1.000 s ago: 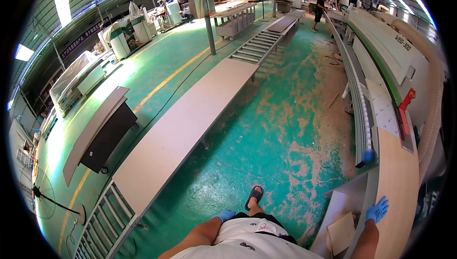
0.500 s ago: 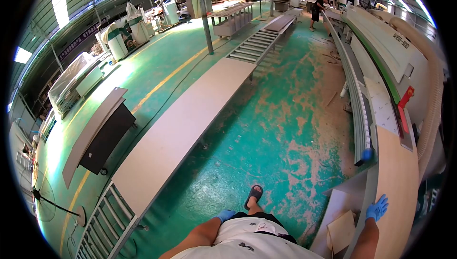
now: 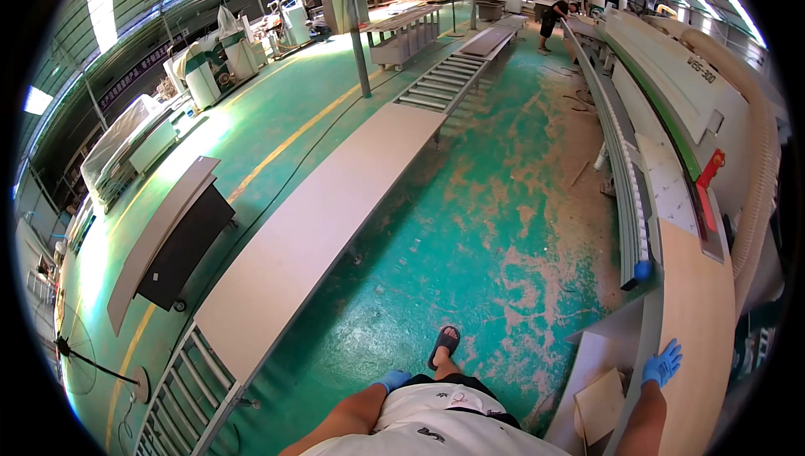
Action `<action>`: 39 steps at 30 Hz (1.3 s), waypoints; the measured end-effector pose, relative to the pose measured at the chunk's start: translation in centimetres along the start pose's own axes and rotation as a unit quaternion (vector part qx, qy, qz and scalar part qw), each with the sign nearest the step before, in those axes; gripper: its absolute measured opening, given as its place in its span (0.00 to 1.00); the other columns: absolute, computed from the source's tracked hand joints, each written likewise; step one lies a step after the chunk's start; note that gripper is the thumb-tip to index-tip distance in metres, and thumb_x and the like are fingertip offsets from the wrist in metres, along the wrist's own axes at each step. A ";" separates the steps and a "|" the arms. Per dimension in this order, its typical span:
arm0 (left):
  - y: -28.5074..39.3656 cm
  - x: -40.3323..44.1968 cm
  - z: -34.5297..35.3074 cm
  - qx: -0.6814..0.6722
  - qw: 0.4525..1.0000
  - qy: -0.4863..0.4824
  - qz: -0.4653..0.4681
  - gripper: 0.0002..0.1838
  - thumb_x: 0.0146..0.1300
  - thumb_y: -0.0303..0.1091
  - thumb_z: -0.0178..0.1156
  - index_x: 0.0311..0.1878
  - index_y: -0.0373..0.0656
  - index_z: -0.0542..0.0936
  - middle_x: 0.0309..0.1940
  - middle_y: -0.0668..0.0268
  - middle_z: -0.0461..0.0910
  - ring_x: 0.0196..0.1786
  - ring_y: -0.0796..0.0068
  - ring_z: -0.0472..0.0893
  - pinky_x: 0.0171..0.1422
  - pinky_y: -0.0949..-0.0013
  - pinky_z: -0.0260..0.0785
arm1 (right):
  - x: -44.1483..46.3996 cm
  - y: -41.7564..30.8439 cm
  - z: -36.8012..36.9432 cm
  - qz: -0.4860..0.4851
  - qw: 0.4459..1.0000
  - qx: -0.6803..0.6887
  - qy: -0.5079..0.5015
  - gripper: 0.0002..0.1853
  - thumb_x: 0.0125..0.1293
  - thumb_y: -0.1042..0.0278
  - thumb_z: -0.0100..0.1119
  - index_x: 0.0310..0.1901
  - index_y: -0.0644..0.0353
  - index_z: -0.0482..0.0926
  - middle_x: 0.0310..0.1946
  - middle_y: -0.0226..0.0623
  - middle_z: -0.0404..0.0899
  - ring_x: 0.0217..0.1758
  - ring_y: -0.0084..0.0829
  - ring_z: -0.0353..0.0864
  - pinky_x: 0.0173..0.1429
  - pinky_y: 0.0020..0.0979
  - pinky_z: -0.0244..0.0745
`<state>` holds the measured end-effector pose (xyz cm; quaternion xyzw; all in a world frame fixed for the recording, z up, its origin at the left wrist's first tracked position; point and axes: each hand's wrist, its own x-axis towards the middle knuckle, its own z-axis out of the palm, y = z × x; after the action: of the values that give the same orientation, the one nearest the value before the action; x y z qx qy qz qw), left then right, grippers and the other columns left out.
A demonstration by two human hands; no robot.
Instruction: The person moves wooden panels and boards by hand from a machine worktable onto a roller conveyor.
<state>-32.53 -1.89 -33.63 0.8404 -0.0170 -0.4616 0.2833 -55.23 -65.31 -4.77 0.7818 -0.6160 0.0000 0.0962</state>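
Observation:
My right hand (image 3: 663,364), in a blue glove, lies flat with its fingers spread on a pale wood-coloured panel (image 3: 700,288). The panel rests along the long machine at the right. My left hand (image 3: 392,380), also gloved in blue, rests against my hip at the edge of my black shorts. Its fingers look extended, partly hidden by my body, and I see nothing held in them. A white marble-patterned piece (image 3: 667,179) borders the panel's far end.
On the left, a long pale board (image 3: 327,230) lies on a roller conveyor (image 3: 189,380). Boards sit on a dark cart (image 3: 189,246) beyond it. A red lever (image 3: 711,169) stands on the machine. A co-worker (image 3: 552,22) bends at its far end. A pedestal fan (image 3: 80,351) stands far left.
The view has shifted very slightly. Both hands keep their places, the right on the panel and the left at my hip. The distant co-worker bends a little further forward.

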 end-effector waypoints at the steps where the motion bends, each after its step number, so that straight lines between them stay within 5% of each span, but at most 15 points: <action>1: 0.0 0.0 0.0 0.000 1.000 0.000 0.000 0.29 0.60 0.53 0.43 0.47 0.37 0.80 0.51 0.45 0.77 0.56 0.48 0.75 0.61 0.56 0.64 | 0.0 0.0 0.1 0.000 1.000 0.001 0.002 0.40 0.61 0.66 0.55 0.73 0.50 0.46 0.73 0.41 0.47 0.75 0.46 0.47 0.75 0.43 0.44; 10: 0.8 -1.4 -0.3 -0.033 0.999 -0.002 -0.006 0.27 0.61 0.50 0.42 0.47 0.39 0.80 0.51 0.46 0.76 0.55 0.47 0.76 0.60 0.56 0.65 | -0.1 0.0 -0.1 -0.004 1.000 0.019 0.000 0.40 0.61 0.66 0.56 0.72 0.52 0.47 0.73 0.43 0.47 0.75 0.48 0.46 0.75 0.44 0.42; 13: 0.3 -0.8 -0.6 0.071 0.994 -0.033 0.082 0.24 0.63 0.47 0.41 0.46 0.41 0.80 0.52 0.45 0.75 0.54 0.46 0.75 0.58 0.55 0.65 | -0.6 -0.2 -0.8 -0.013 1.000 0.025 0.004 0.42 0.59 0.65 0.58 0.72 0.53 0.47 0.72 0.44 0.48 0.74 0.49 0.47 0.75 0.45 0.42; 22: -0.2 -0.4 -0.5 -0.024 1.000 -0.003 -0.003 0.26 0.59 0.49 0.44 0.44 0.38 0.81 0.48 0.43 0.77 0.52 0.45 0.76 0.57 0.55 0.66 | -0.6 -0.2 -0.8 -0.009 0.999 0.043 0.001 0.42 0.58 0.65 0.59 0.72 0.53 0.47 0.72 0.45 0.48 0.74 0.50 0.46 0.75 0.47 0.42; 39: -0.9 0.4 -0.4 0.010 1.000 -0.007 0.015 0.27 0.60 0.51 0.43 0.43 0.36 0.81 0.47 0.44 0.78 0.51 0.48 0.77 0.56 0.55 0.66 | -0.9 -0.3 -1.3 -0.010 0.999 0.045 0.007 0.41 0.59 0.62 0.58 0.72 0.54 0.48 0.72 0.47 0.48 0.75 0.51 0.45 0.75 0.47 0.41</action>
<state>-32.21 -1.04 -34.18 0.8399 -0.0366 -0.4626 0.2815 -55.06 -64.17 -3.68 0.7914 -0.6070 0.0319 0.0655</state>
